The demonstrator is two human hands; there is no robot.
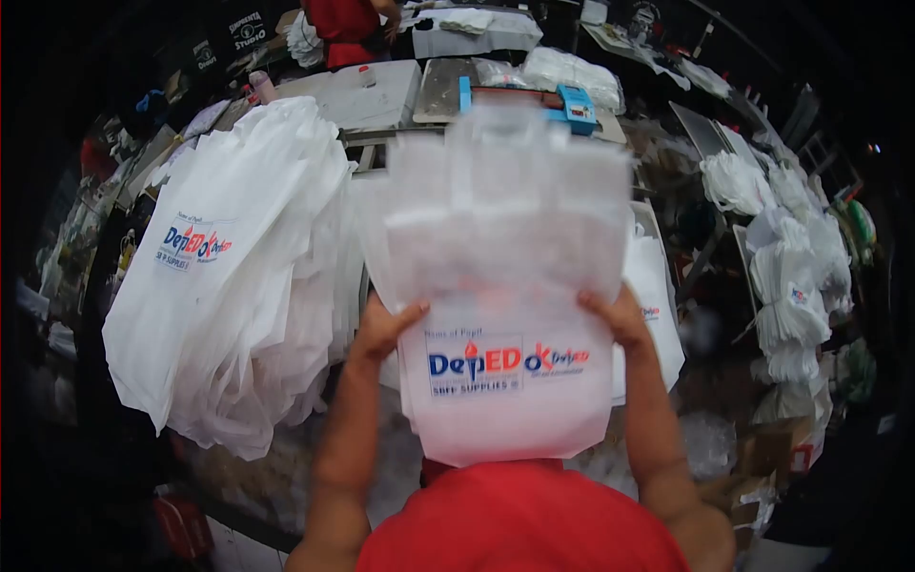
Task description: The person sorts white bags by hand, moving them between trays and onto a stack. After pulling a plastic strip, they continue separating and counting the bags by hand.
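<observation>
Between my two hands I hold up a small stack of white printed cloth bags (515, 419), blurred at its upper part. The lower front carries a "DepED" print in blue and red. My left hand (384, 326) grips the left edge with the thumb across the front. On the right edge, my right hand (621, 316) grips in the same way; the fingers behind the bags are hidden. Left of my hands lies a large heaped pile of similar white bags (229, 248). More printed bags (656, 315) show partly behind my right hand.
A blue heat sealer-like device (577, 107) stands behind the held bags. Bundled white bags (791, 286) are stacked on the right. A person in red (348, 29) stands at the far side by a grey board (367, 91). A cardboard box (767, 453) sits at lower right.
</observation>
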